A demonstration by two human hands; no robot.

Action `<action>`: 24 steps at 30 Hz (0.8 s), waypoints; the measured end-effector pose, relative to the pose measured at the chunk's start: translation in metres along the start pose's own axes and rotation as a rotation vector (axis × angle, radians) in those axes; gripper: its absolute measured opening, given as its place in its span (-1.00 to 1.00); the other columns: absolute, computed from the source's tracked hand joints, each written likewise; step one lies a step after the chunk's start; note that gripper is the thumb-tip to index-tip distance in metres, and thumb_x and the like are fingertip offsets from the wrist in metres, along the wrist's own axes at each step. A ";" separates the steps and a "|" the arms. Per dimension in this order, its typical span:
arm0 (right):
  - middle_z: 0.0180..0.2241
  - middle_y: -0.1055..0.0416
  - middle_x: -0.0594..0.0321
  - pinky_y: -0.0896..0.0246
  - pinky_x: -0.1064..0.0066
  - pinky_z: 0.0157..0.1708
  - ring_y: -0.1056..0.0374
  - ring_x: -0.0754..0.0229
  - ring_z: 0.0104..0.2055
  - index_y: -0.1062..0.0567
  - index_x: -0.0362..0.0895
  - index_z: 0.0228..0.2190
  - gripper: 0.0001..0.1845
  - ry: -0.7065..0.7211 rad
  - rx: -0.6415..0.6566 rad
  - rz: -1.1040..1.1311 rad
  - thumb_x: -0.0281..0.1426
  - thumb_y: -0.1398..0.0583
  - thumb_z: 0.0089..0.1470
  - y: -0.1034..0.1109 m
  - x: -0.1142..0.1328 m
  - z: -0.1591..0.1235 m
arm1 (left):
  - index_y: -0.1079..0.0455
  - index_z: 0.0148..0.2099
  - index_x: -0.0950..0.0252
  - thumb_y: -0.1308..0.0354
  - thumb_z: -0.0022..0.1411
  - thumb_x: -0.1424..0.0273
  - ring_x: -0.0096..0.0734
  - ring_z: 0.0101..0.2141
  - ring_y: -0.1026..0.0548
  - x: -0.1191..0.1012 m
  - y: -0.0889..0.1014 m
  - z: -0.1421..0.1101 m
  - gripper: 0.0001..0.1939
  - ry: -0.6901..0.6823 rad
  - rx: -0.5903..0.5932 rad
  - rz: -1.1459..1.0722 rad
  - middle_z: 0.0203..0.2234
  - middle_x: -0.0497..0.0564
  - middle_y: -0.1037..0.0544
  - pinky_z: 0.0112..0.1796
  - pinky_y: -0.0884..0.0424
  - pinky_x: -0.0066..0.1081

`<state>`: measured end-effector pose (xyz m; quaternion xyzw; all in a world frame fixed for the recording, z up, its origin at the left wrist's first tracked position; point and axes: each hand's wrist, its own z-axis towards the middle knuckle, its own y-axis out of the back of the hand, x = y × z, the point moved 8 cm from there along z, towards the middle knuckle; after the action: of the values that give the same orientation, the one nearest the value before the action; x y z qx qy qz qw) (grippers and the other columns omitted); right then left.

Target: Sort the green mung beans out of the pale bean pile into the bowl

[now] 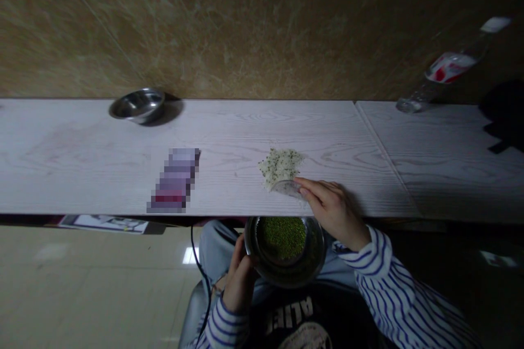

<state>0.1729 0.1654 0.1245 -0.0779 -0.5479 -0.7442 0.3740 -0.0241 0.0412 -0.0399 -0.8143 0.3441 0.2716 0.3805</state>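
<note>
My left hand (240, 270) grips the left rim of a round metal bowl (317, 270). Green beans (282, 237), small like mung beans, lie inside that bowl, which is just below the table's front edge over my lap. On the table, my right hand (338, 207) is closed on the right end of a clear, rounded plastic piece (284, 188); whether it is a lid or a shallow cup I cannot tell. It touches the near side of a loose pile of white grains mixed with green beans (282, 163).
A second metal bowl (139, 112) rests tilted near the wall at the left. Between it and the pile lies a pixelated, phone-shaped object (174, 180). At the back right stands a clear plastic bottle (450, 68), with a dark object (503, 114) beyond it.
</note>
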 end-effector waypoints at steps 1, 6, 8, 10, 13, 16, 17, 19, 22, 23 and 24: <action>-0.12 -0.66 0.17 -0.46 0.15 -0.07 -0.59 0.08 -0.12 -0.58 -0.03 0.00 -0.66 -0.004 -0.007 0.000 -0.44 -0.10 0.32 0.001 -0.002 0.002 | -0.50 0.10 0.21 -0.31 0.00 0.39 -0.02 0.01 -0.52 0.000 -0.001 0.000 -0.45 -0.003 0.000 0.003 -0.06 0.06 -0.64 -0.02 -0.47 -0.20; -0.13 -0.67 0.13 -0.48 0.17 -0.06 -0.60 0.06 -0.13 -0.60 -0.06 -0.01 -0.67 -0.076 -0.062 0.027 -0.38 -0.12 0.29 0.015 -0.014 0.008 | -0.48 0.13 0.23 -0.29 0.03 0.39 -0.02 -0.03 -0.54 0.002 -0.003 0.000 -0.45 0.002 0.017 -0.002 -0.06 0.10 -0.63 -0.04 -0.48 -0.18; -0.13 -0.66 0.10 -0.49 0.20 -0.06 -0.60 0.05 -0.12 -0.59 -0.10 0.01 -0.66 -0.130 -0.102 0.057 -0.35 -0.12 0.28 0.021 -0.024 0.009 | -0.48 0.14 0.23 -0.29 0.03 0.39 -0.02 0.00 -0.53 0.003 -0.003 0.001 -0.44 0.004 0.019 -0.023 -0.03 0.11 -0.62 -0.03 -0.47 -0.18; -0.13 -0.66 0.08 -0.50 0.20 -0.06 -0.60 0.04 -0.10 -0.59 -0.11 -0.01 -0.66 -0.186 -0.142 0.085 -0.32 -0.13 0.27 0.025 -0.036 0.010 | -0.47 0.15 0.23 -0.29 0.02 0.39 -0.02 -0.02 -0.54 0.004 -0.002 0.001 -0.42 0.009 0.018 -0.032 -0.04 0.11 -0.62 -0.04 -0.48 -0.16; -0.15 -0.66 0.08 -0.51 0.19 -0.10 -0.60 0.02 -0.12 -0.59 -0.10 -0.05 -0.68 -0.248 -0.164 0.116 -0.30 -0.15 0.24 0.024 -0.053 0.013 | -0.47 0.15 0.25 -0.31 -0.01 0.39 0.02 -0.04 -0.54 0.005 -0.002 0.001 -0.40 0.009 0.025 -0.034 -0.06 0.12 -0.63 -0.05 -0.49 -0.13; -0.17 -0.66 0.08 -0.51 0.17 -0.13 -0.60 0.01 -0.14 -0.58 -0.09 -0.06 -0.68 -0.287 -0.180 0.146 -0.30 -0.15 0.22 0.022 -0.066 0.018 | -0.47 0.14 0.24 -0.32 -0.01 0.38 0.03 -0.02 -0.53 0.005 0.000 0.001 -0.40 0.006 0.023 -0.042 -0.07 0.13 -0.63 -0.06 -0.49 -0.14; -0.17 -0.66 0.07 -0.51 0.17 -0.12 -0.60 0.01 -0.13 -0.58 -0.10 -0.07 -0.68 -0.295 -0.192 0.155 -0.30 -0.15 0.21 0.021 -0.070 0.021 | -0.47 0.14 0.24 -0.32 0.00 0.38 0.02 -0.03 -0.53 0.005 0.001 0.000 -0.40 0.010 0.013 -0.041 -0.08 0.12 -0.64 -0.07 -0.50 -0.14; -0.17 -0.65 0.05 -0.49 0.15 -0.10 -0.59 0.00 -0.12 -0.57 -0.11 -0.08 -0.69 -0.308 -0.229 0.181 -0.28 -0.17 0.19 0.023 -0.079 0.027 | -0.47 0.14 0.24 -0.30 0.01 0.38 0.01 -0.02 -0.53 0.005 0.003 0.000 -0.42 0.012 -0.013 -0.030 -0.07 0.11 -0.63 -0.07 -0.50 -0.16; -0.21 -0.65 0.07 -0.48 0.14 -0.10 -0.58 0.03 -0.14 -0.55 -0.12 -0.07 -0.66 -0.331 -0.262 0.254 -0.27 -0.18 0.17 0.025 -0.097 0.042 | -0.49 0.11 0.24 -0.30 0.01 0.39 0.02 0.02 -0.51 0.001 0.004 -0.001 -0.45 -0.005 -0.025 -0.010 -0.05 0.09 -0.63 -0.08 -0.50 -0.19; -0.22 -0.65 0.07 -0.48 0.16 -0.13 -0.58 0.04 -0.18 -0.55 -0.13 -0.07 -0.66 -0.357 -0.238 0.291 -0.28 -0.19 0.16 0.022 -0.105 0.049 | -0.49 0.10 0.23 -0.29 0.01 0.39 0.03 0.02 -0.51 0.000 0.003 -0.001 -0.46 -0.011 -0.020 -0.006 -0.06 0.09 -0.63 -0.08 -0.50 -0.19; -0.25 -0.65 0.06 -0.49 0.18 -0.18 -0.58 0.06 -0.24 -0.55 -0.15 -0.08 -0.67 -0.396 -0.211 0.327 -0.29 -0.19 0.15 0.019 -0.113 0.055 | -0.49 0.11 0.23 -0.29 0.01 0.39 0.04 0.02 -0.51 0.000 0.003 -0.001 -0.46 -0.013 -0.014 -0.002 -0.07 0.08 -0.63 -0.08 -0.50 -0.18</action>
<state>0.2489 0.2645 0.1011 -0.3479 -0.5100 -0.6972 0.3645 -0.0259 0.0394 -0.0405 -0.8153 0.3391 0.2789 0.3774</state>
